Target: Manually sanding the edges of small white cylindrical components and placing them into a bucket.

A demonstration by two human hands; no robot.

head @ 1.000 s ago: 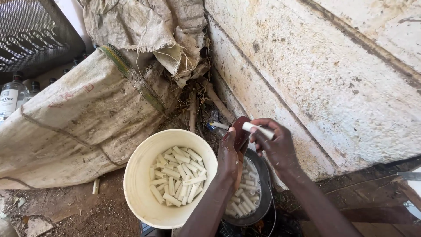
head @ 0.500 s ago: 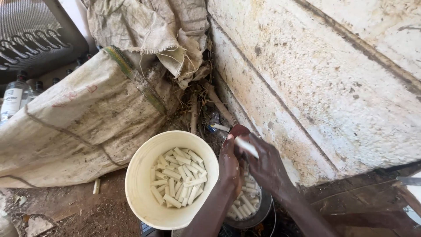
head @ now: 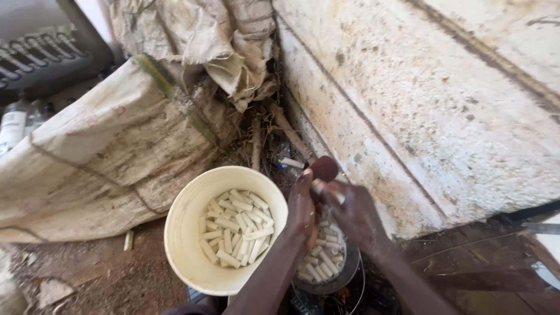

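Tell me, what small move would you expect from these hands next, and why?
Probably dropping the pale piece into the cream bucket. The left hand and right hand hold it together above the dark pan, under a dark-handled tool. The bucket beside them already holds similar pale sticks. Blur hides whether the piece is finished.

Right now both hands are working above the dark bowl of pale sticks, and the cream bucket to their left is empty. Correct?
Not quite. The cream bucket is not empty: the head view shows pale sticks in it. The rest holds: both hands, left and right, are above the dark bowl.
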